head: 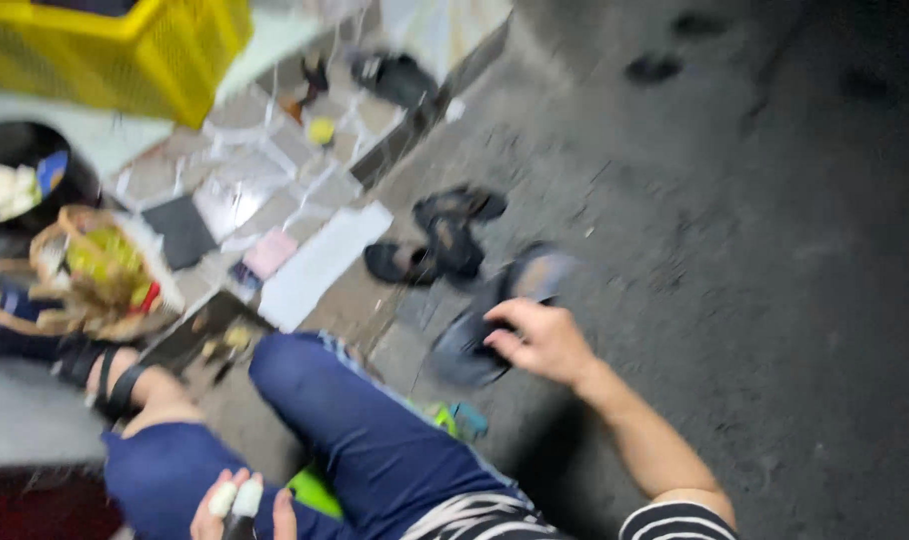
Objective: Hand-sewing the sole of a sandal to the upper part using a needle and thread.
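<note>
Head view, tilted and motion-blurred: the person sits on dark ground with knees bent in blue trousers (365,430), one foot in a black strapped sandal (110,385) at lower left of the frame.

The right hand (540,340), just right of centre, reaches out to a large dark sandal (480,330) lying on the ground. The fingers curl over its edge and touch it; whether they have closed into a real grip or only rest on it I cannot tell through the blur. The sandal looks as if it is on the ground rather than lifted.

The left hand (243,510), at the bottom edge left of centre, is closed around a small dark bottle-like thing (240,500) with two pale tips, perhaps caps or nozzles; the fingers wrap it from both sides.

Above the held sandal, near the middle of the frame, a small heap of black sandals (440,240) lies apart from it. A white sheet (325,262) lies just left of them. At upper left are a yellow crate (125,50), a black bucket (25,170) and a woven basket (100,275) with yellow contents.

As a judgement: one sandal is in hand and the bottle is ready, but nothing shows it applied yet; the heap appears untouched.
</note>
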